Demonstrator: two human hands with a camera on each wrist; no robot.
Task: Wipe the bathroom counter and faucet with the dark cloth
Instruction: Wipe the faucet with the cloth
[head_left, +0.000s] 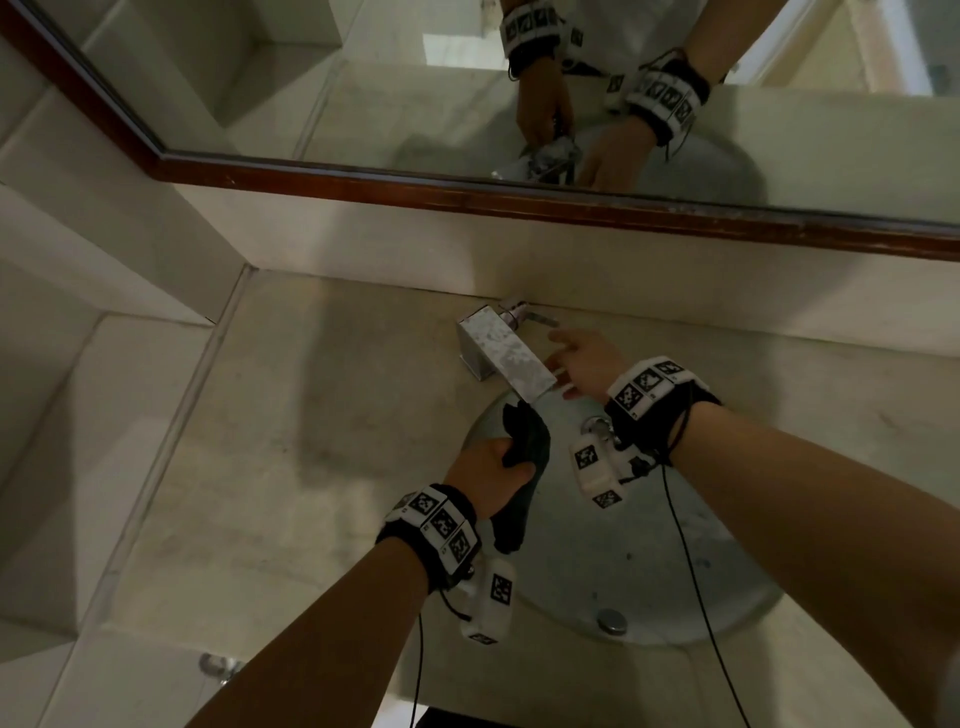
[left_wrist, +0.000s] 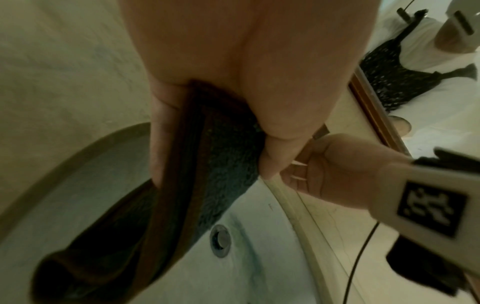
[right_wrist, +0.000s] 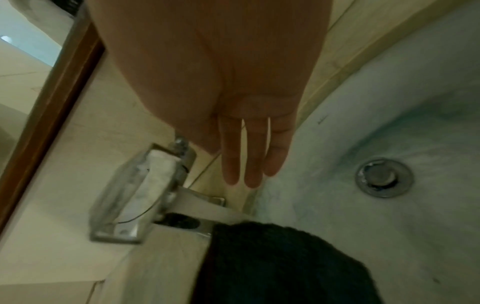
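Pale stone makes up the desk around a round basin, with a wood-framed mirror on the wall above, as the head view shows it. A boxy chrome faucet runs its long axis from the back wall diagonally toward the basin. The left hand grips the dark cloth, whose upper end sits just below the spout tip, so this hand looks the nearer one for wiping it. The right hand is spread beside the faucet's right flank, holding nothing. From the left wrist, the dark cloth is bunched between curled fingers and thumb and hangs over the basin, its tail trailing down. From the right wrist, the fingers are straight, close together, apart from the faucet; the dark cloth touches the spout's end.
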